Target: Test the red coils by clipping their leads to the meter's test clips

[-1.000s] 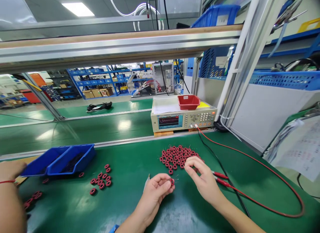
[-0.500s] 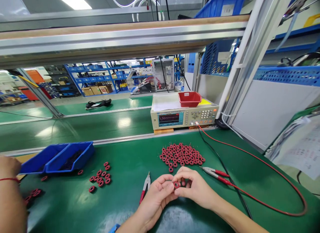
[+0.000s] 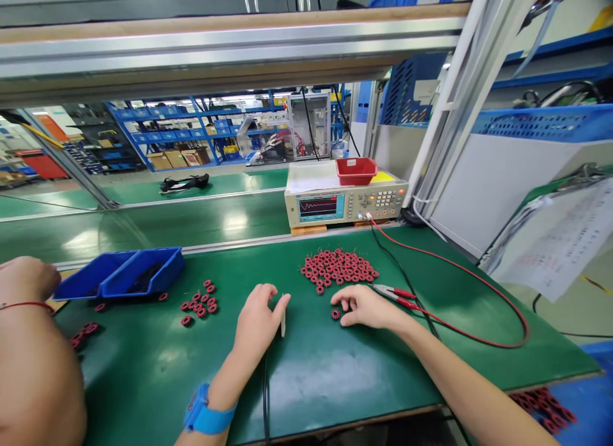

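1. On the green bench [image 3: 306, 376], the heap of red-wound toroidal coils [image 3: 339, 267] is the landmark.
2. One single toroidal coil [image 3: 335, 314] lies on the heap's near side, beside the right hand [image 3: 361, 307]; thumb and forefinger are parted, contact unclear.
3. Left-near of the heap, the left hand [image 3: 258, 318] curls over a pale-tipped tool [image 3: 283, 321]; I cannot tell whether it grips.
4. Right-near of the heap: a red-handled plier-type test clip [image 3: 405, 299].
5. Beyond the heap: a waveform tester [image 3: 318, 207].

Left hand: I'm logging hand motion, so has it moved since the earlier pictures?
Yes, leftward: the left hand was in line with the left part of the bench instrument; now it is mostly beyond that instrument's left edge.
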`<state>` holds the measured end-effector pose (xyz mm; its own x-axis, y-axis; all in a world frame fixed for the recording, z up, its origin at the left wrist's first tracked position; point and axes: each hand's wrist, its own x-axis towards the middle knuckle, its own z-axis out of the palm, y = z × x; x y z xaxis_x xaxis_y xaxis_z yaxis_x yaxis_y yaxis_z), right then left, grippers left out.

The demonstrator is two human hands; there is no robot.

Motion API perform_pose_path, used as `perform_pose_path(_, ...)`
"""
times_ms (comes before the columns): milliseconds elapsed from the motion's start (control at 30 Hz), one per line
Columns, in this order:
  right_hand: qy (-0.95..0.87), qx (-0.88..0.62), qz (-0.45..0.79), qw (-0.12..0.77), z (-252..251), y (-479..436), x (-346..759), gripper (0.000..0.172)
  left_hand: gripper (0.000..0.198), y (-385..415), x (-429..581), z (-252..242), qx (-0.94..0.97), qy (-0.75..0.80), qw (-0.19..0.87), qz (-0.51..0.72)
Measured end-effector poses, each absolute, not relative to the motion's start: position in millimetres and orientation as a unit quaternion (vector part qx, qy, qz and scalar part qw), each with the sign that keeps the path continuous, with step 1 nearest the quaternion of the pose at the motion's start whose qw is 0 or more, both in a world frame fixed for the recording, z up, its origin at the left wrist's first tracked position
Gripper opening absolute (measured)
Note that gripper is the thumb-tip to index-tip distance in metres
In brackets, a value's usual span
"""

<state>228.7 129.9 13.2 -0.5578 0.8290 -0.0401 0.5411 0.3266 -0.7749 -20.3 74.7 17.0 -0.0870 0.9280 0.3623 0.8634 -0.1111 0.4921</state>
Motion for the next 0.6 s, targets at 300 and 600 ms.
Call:
perform_pose_path(300, -0.752, -0.514, 0.268, 0.314, 32, 113, 288, 0.027, 0.029, 56, -4, 18, 0.669, 0.737, -0.019, 0.095)
perform_pose_path(600, -0.776, -0.582, 0.003, 0.244, -12, 105, 320, 0.036, 0.017, 31, 3, 17, 0.677, 0.73, -0.007, 0.093)
